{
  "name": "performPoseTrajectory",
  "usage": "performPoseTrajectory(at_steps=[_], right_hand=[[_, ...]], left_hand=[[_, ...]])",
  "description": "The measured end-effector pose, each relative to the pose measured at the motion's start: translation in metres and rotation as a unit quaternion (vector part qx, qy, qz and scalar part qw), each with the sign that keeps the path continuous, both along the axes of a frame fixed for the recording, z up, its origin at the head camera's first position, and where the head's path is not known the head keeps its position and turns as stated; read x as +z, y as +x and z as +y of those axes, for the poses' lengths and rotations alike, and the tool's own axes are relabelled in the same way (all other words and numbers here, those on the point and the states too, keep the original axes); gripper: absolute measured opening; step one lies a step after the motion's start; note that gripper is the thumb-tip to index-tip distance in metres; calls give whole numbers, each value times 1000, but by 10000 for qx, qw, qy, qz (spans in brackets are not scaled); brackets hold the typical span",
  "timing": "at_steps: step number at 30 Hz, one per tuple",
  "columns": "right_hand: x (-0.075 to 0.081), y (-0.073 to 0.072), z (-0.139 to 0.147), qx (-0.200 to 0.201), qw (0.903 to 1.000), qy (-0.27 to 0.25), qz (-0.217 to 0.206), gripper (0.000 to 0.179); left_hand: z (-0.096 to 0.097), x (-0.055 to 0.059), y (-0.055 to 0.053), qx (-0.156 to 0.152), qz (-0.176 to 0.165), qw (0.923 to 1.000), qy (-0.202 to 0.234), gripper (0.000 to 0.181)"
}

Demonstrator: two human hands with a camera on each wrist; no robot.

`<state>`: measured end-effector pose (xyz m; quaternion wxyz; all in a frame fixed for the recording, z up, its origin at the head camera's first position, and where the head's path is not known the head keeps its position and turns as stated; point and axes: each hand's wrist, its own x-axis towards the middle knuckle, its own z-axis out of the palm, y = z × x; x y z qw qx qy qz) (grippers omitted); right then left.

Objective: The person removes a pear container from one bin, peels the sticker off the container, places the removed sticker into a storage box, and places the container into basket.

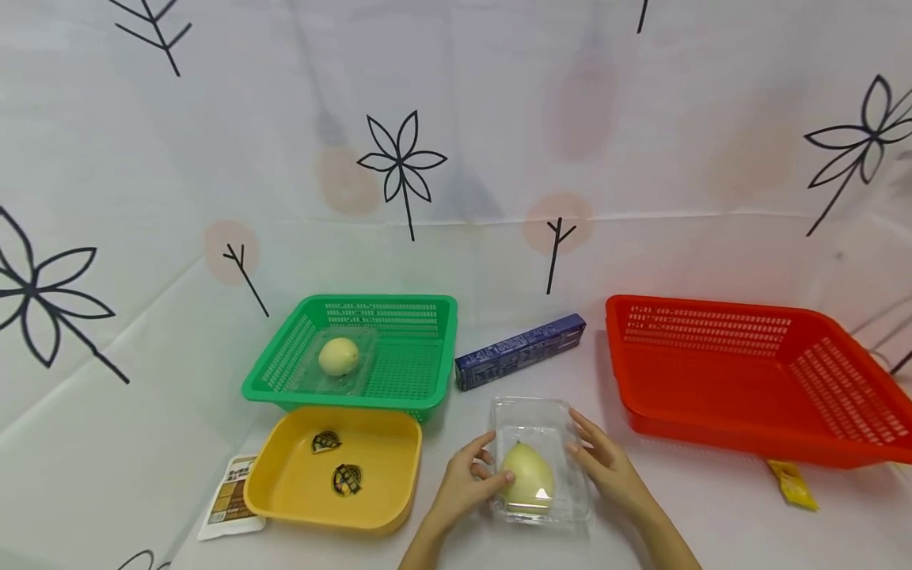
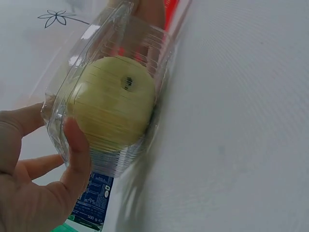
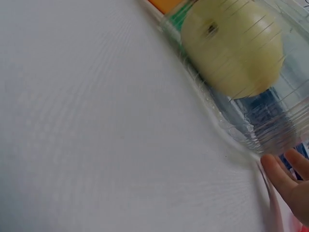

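A clear plastic clamshell box (image 1: 530, 412) with a yellow-green pear (image 1: 527, 475) inside it is between the two hands at the front of the table. My left hand (image 1: 463, 484) pinches its left rim, thumb over the lid; in the left wrist view the thumb and fingers (image 2: 77, 159) are bent at the edge. On the opposite side, my right hand (image 1: 606, 467) touches the rim with fairly straight fingers. Fingertips (image 3: 273, 166) meet the box's side in the right wrist view, where part of that hand is cut off.
A green basket (image 1: 406, 364) holds another boxed pear (image 1: 339, 357). Before it stands a yellow tub (image 1: 385, 475) with dark stickers, beside a white-and-brown packet (image 1: 231, 499). A long blue box (image 1: 520, 351) lies behind. Rightward are a red basket (image 1: 712, 380) and a yellow wrapper (image 1: 794, 484).
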<state>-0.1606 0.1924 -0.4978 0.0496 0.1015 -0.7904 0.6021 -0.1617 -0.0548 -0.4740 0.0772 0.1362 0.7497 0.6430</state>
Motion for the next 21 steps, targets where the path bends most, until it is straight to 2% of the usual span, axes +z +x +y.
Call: performPoseTrajectory(at_steps=[6,10,13,16,21], right_hand=[[8,14,-2,-108,9998,61,-177,55],[14,26,3,222,9984,-9,-519,59],[17,34,8,542,9944,43,-909,65],[19,38,11,655,9917,146,-1093,68],[19,42,10,631,9951,50,-757,67]], left_hand=[[1,-2,2,35,-131,9996,261,64],[0,-3,6,-11,133,9999,69,59],[-2,-3,8,-165,312,9993,-99,57],[-4,-4,10,-357,399,9986,-49,59],[-8,-3,12,-534,574,9969,110,63]])
